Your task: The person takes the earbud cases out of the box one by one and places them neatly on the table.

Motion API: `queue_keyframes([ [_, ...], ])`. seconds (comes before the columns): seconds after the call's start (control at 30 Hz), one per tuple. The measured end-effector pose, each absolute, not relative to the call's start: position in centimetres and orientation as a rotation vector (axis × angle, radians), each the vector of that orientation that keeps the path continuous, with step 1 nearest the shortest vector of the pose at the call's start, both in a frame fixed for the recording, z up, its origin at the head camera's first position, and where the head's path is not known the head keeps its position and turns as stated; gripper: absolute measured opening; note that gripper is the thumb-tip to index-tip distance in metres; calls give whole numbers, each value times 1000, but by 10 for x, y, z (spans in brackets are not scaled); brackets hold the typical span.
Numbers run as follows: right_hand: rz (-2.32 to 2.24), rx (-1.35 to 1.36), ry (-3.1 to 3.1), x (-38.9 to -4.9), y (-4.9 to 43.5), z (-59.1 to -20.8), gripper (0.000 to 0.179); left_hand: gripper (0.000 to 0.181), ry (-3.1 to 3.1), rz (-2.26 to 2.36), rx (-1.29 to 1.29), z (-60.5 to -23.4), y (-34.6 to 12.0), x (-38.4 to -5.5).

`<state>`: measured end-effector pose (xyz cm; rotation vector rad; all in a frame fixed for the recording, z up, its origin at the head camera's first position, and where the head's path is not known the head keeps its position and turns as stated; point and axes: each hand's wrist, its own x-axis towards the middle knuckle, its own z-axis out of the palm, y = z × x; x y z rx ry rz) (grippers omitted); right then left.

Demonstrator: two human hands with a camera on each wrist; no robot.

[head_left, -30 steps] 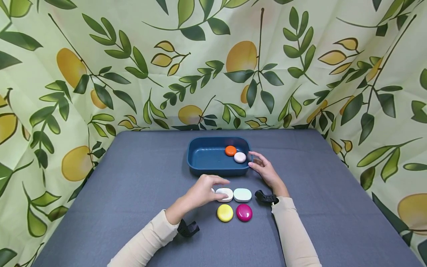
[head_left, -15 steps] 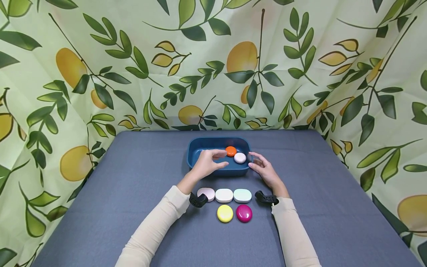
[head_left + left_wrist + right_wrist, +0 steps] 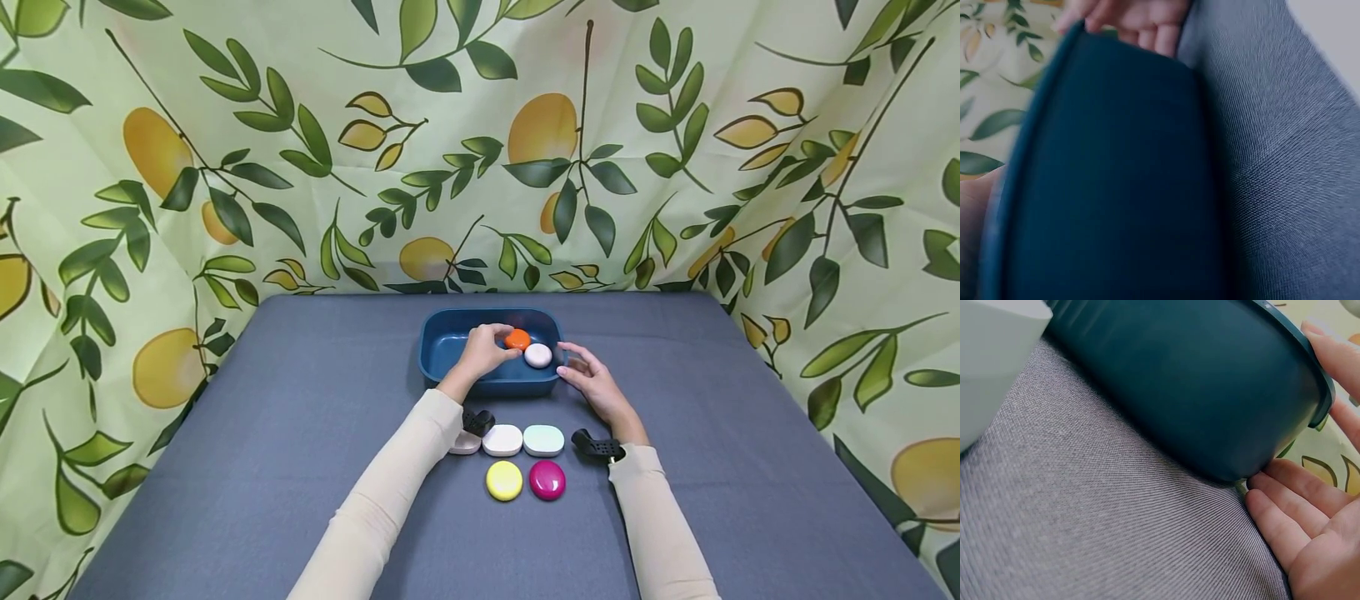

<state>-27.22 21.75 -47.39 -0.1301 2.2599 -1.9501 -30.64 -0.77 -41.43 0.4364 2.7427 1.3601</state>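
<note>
Apparently I'm at a pick-up: the left hand (image 3: pixel 483 350) sits by the orange disc (image 3: pixel 517 339) in the box (image 3: pixel 517 388), whether clamped on it I can't tell; the right hand (image 3: pixel 596 385), grip apart, touches the box's end. Next likely wants a firm pinch, then lift. I can read no labels.
</note>
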Motion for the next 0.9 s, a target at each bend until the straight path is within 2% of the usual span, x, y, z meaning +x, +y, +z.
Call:
queue_keyframes([
  [0.27,-1999,-173,2232,-271,218,-472,57,48,2795,1284,273,-420,7,-321],
  [0.53,-1975,-164,2244,-270,216,-473,56,49,2786,1099,363,-426,13,-331],
  [0.73,-1981,-186,2243,-269,216,-472,56,42,2853,909,438,-436,12,-343],
  [0.9,-1977,-205,2255,-270,218,-472,56,37,2842,927,417,-428,9,-335],
])
